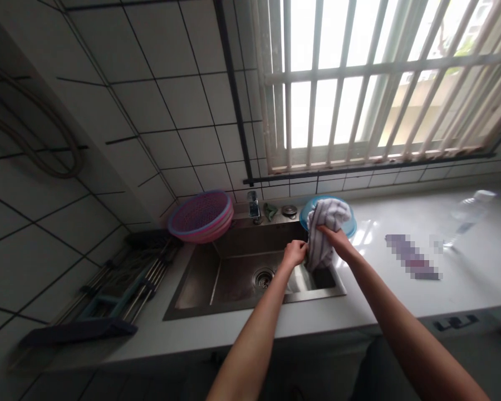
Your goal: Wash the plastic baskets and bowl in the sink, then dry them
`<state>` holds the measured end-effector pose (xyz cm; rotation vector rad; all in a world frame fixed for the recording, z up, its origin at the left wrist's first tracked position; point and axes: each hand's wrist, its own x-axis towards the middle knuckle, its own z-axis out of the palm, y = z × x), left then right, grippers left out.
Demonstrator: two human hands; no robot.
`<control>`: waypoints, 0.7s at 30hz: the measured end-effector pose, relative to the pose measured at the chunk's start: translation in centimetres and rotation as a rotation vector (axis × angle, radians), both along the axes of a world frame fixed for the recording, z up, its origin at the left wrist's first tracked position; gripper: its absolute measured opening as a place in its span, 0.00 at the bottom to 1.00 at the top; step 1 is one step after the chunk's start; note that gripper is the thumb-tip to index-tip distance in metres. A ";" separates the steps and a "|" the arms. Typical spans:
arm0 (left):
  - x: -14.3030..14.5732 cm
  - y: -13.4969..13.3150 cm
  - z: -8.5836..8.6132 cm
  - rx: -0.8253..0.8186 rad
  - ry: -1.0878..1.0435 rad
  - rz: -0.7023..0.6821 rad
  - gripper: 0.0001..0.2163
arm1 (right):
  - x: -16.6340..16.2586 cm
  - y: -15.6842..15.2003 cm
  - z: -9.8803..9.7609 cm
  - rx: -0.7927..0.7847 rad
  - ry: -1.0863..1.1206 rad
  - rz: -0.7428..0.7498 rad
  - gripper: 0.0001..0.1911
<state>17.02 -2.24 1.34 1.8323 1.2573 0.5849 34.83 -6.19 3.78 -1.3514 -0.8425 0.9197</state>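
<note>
Head view: right hand (pixel 336 238) is clenched on a striped cloth (pixel 323 231) held up over the right side of the sink (pixel 200 281), just in front of a blue basin (pixel 347 225); left hand (pixel 294 253) pinches the cloth's lower edge. Best to keep both grips firm and the cloth over the sink so drips land inside, clear of the pink basket (pixel 201 216) and counter (pixel 463 262).

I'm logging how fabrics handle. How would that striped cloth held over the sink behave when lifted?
The striped cloth is probably floppy: it bunches above the right hand and droops below it. It likely needs gathering, since the left hand grips its lower edge too. Whether it is wet cannot be told.
</note>
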 end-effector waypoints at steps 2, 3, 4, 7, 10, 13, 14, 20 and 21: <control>-1.8 -0.6 -0.3 0.096 -0.046 0.034 0.05 | 1.4 1.6 -0.2 -0.014 -0.012 -0.063 0.30; -2.8 -1.0 -0.4 0.142 -0.081 0.053 0.05 | 2.2 2.3 -0.1 -0.025 -0.009 -0.103 0.29; -4.0 -1.6 -0.4 0.175 -0.109 0.071 0.05 | 3.2 2.8 0.1 -0.033 0.000 -0.143 0.27; -8.4 -3.3 0.1 0.215 -0.188 0.149 0.11 | 5.5 3.6 0.7 -0.028 0.073 -0.141 0.21; -13.7 -3.9 2.0 0.252 -0.234 0.302 0.17 | 6.4 3.3 1.3 -0.081 0.183 0.068 0.17; -19.8 -2.6 5.3 0.376 -0.215 0.546 0.15 | 5.7 2.1 1.4 -0.094 0.210 0.099 0.15; -21.9 -1.8 6.5 0.426 -0.178 0.636 0.14 | 5.1 1.7 1.4 -0.079 0.199 0.072 0.16; -33.0 3.4 12.6 0.517 0.053 1.036 0.12 | -1.1 0.8 0.7 -0.076 0.181 0.259 0.27; -34.1 4.0 13.0 0.450 0.040 1.049 0.12 | -2.4 1.0 0.2 -0.080 0.181 0.319 0.27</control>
